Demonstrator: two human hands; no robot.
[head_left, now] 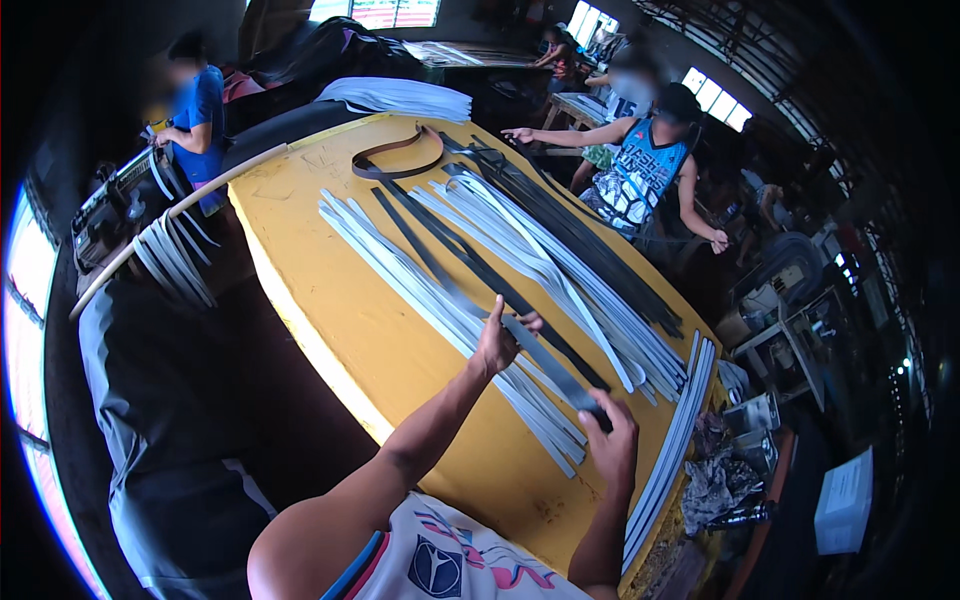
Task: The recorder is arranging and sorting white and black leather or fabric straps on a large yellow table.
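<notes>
A long dark grey strip (548, 362) runs across the table, and both my hands are on it. My left hand (497, 342) is closed loosely around its middle, thumb up. My right hand (614, 440) pinches the near end of the same strip. Beneath my left forearm and hand lies a bundle of white strips (400, 275). Another black strip (560, 350) lies just beyond the held one. Farther right is a second bundle of pale strips (545, 265), with dark strips (590, 250) along its far side.
The yellow table (310, 240) carries a curled brown strip (400, 165) and a stack of white strips (400, 97) at its far end. Pale strips (670, 450) lie along the right edge. A co-worker (645, 165) stands across the table; another person (195, 120) stands far left near a wooden pole (190, 205).
</notes>
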